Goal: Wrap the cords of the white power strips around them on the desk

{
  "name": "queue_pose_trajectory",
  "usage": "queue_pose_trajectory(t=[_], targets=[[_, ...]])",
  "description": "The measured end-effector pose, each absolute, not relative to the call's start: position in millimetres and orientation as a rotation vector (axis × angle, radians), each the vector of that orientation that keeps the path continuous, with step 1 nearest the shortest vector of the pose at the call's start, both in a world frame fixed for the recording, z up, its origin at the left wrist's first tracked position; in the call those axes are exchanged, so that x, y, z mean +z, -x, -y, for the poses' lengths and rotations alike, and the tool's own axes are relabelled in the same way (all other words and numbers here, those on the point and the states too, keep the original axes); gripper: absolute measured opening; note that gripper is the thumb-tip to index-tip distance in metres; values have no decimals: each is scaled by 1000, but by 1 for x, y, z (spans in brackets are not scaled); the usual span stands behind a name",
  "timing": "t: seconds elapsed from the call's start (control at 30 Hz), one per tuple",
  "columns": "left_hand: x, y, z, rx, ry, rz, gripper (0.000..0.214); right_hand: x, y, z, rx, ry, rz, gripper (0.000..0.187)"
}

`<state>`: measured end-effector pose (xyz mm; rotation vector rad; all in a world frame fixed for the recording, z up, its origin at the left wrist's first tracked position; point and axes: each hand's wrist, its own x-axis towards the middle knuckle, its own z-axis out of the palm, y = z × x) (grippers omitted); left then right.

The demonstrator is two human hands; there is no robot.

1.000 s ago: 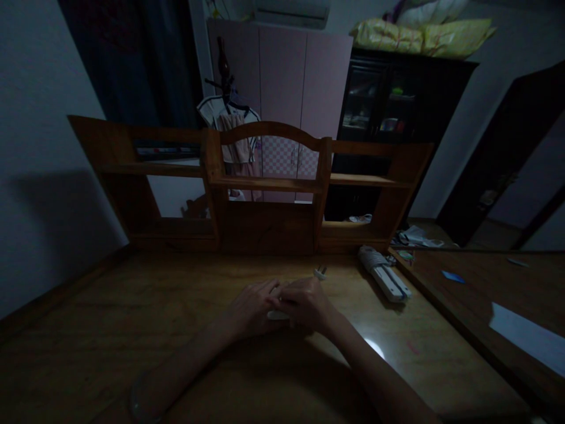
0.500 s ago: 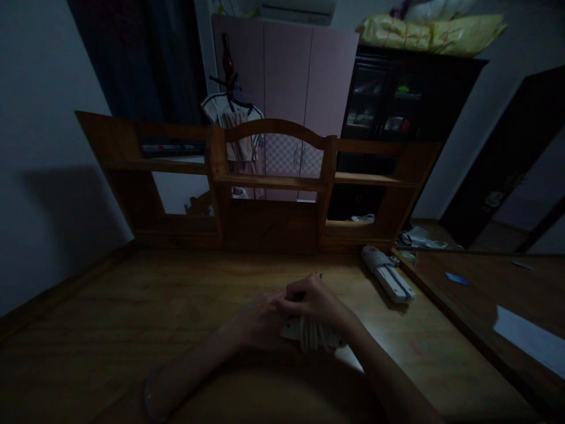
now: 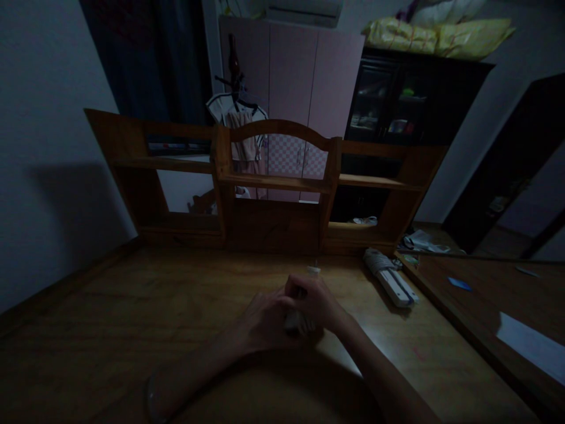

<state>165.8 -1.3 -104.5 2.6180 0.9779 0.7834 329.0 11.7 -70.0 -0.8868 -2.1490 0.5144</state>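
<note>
A pale power strip point(image 3: 292, 323) with its cord wound around it is mostly hidden between my hands, just over the wooden desk. My left hand point(image 3: 267, 323) is closed around the strip's left side. Curled over the top, my right hand point(image 3: 314, 299) has its fingers bent against the left hand and on the cord; the exact grip is hard to see in the dim light. Just beyond the right knuckles a whitish plug point(image 3: 313, 270) with prongs sticks up.
To the right lies a second power strip point(image 3: 394, 285) wrapped in its own grey cord. A wooden shelf unit point(image 3: 273, 182) stands along the desk's back edge. On the brown surface at right are a blue card point(image 3: 459, 284) and a white paper point(image 3: 532, 341).
The power strip has turned in my hands, so less of it and its coils shows. The plug has come into view beyond my right hand. The camera view has shifted slightly.
</note>
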Motion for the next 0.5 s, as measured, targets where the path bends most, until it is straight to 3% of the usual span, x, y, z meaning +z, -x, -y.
queue_pose_trajectory(t=[0.17, 0.33, 0.5], targets=[[-100, -159, -8, 850, -2612, -1115, 66, -55, -335, -6, 424, 841, 2149, 24], [-96, -154, -12, 797, -2705, -1063, 59, -51, -334, -1, 397, 836, 2178, 17], [-98, -157, -10, 699, -2933, -963, 42, -56, -341, -5, 519, 872, 2217, 27]])
